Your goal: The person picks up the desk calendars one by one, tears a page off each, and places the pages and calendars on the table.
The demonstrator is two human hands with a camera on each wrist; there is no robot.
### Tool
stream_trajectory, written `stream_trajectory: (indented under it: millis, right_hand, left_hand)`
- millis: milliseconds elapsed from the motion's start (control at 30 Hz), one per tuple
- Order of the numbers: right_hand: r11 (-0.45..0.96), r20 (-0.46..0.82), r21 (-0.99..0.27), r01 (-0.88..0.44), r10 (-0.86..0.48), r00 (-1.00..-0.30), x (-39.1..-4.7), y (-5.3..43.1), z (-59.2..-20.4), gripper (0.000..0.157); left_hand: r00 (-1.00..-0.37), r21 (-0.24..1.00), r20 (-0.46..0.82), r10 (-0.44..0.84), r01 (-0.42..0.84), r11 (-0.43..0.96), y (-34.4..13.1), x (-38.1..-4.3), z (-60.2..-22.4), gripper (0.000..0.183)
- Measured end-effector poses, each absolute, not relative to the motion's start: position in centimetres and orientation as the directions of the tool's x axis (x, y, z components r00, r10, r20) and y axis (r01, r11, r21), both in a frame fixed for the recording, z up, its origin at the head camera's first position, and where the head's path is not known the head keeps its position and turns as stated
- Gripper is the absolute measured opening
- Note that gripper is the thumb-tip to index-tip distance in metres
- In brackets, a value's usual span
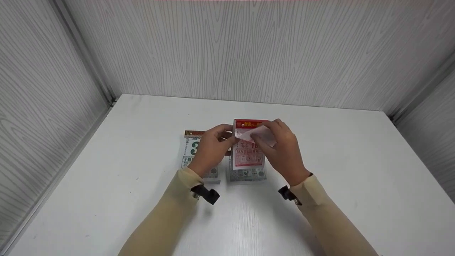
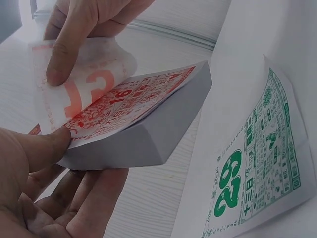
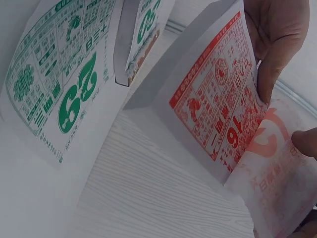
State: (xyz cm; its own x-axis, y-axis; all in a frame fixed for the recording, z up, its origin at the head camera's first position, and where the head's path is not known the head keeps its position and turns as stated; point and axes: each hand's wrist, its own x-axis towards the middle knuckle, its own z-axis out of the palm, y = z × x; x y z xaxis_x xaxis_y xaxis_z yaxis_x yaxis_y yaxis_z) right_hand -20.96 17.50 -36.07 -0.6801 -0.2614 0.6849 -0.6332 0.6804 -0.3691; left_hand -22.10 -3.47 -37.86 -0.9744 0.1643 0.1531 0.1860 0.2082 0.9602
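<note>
My left hand (image 1: 214,147) grips a thick tear-off calendar (image 1: 249,158) by its left edge, thumb on the top page and fingers underneath. Its sheets carry red print and a red header; a page marked 16 (image 2: 121,96) shows on the block. Between thumb and fingers, my right hand (image 1: 286,151) pinches a thin leaf (image 3: 272,183) that is folded back from that page, its red numeral showing through. The leaf's lower part meets the block beside my left thumb. Below the block, a sheet with a green 29 (image 2: 230,183) lies on the table.
Left of the held calendar, a second tear-off calendar (image 1: 188,151) with green print and a brown top strip lies flat, partly behind my left hand. The white table (image 1: 348,160) ends at grey wood-grain panels (image 1: 227,49) at the back and sides.
</note>
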Motion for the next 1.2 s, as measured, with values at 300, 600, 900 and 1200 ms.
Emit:
stream_trajectory:
  millis: [300,600,900,1200]
  right_hand:
    - [0.578,0.536,-0.561,-0.593,-0.292,-0.792,-20.7,17.3,-35.5,0.030]
    - [0.543,0.408,-0.648,-0.534,-0.344,-0.846,-20.3,17.4,-34.9,0.020]
    - [0.593,0.527,-0.514,-0.620,-0.353,-0.773,-19.9,18.0,-34.1,0.024]
    - [0.573,0.525,-0.563,-0.596,-0.310,-0.793,-19.7,18.3,-34.0,0.021]
  left_hand:
    - [-0.979,0.975,0.129,0.157,0.154,0.159,-3.7,-22.1,-37.9,0.029]
    - [-0.982,0.984,0.105,0.154,0.125,0.129,-3.8,-22.1,-37.9,0.028]
    - [-0.968,0.975,0.158,0.193,0.184,0.122,-3.6,-22.1,-38.1,0.032]
    - [-0.972,0.980,0.139,0.188,0.163,0.118,-3.5,-22.0,-37.8,0.031]
